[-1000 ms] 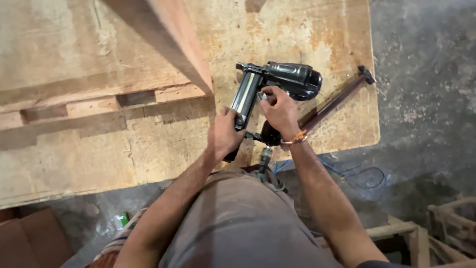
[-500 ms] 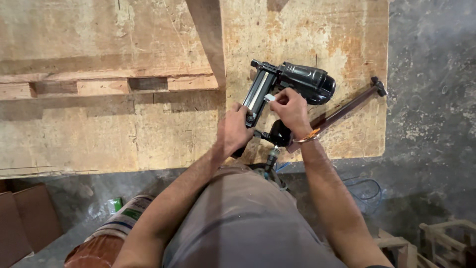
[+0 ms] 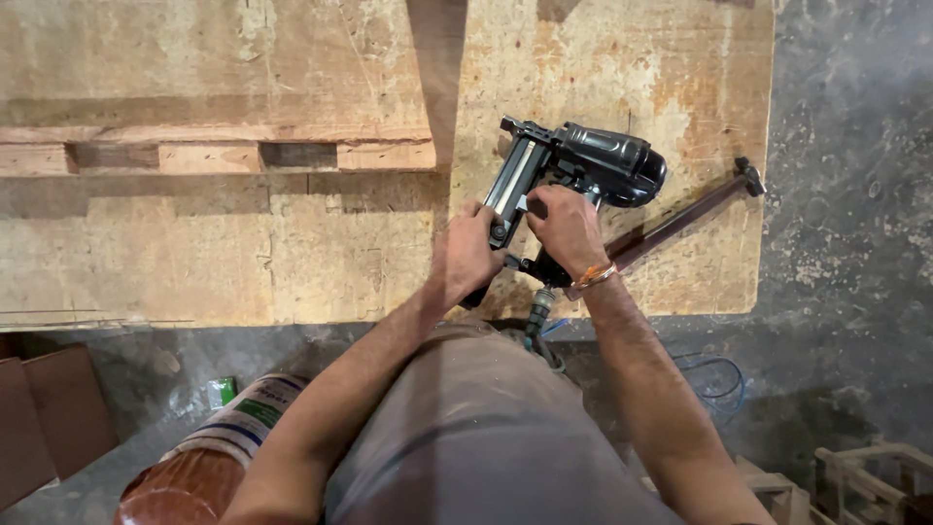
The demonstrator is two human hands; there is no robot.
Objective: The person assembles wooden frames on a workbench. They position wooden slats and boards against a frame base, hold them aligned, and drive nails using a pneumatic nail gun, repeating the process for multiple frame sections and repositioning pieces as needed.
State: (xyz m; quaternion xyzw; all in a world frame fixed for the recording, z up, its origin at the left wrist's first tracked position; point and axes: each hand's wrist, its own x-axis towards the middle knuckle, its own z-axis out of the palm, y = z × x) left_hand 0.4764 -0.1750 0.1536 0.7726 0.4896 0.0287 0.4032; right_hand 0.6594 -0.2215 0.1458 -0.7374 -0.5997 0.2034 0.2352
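Nearest: grey-shirted torso, both forearms reaching forward over the edge of the worn plywood counter [image 3: 243, 253].

Left hand [image 3: 465, 261]: fingers wrapped around the lower end of the silver magazine of the black pneumatic nail gun [image 3: 583, 170]. Right hand [image 3: 567, 228]: fingers curled over the magazine's middle, an orange band on the wrist. The gun lies on its side on the counter, air hose fitting [image 3: 536, 313] pointing back toward the body.

Risk, as I judge it: the hose looks connected, so a bump of the trigger could fire.

Beyond: dark metal bar [image 3: 680, 222] lying just beside the gun could snag it. Farther left, stacked wooden pallet boards [image 3: 214, 107].
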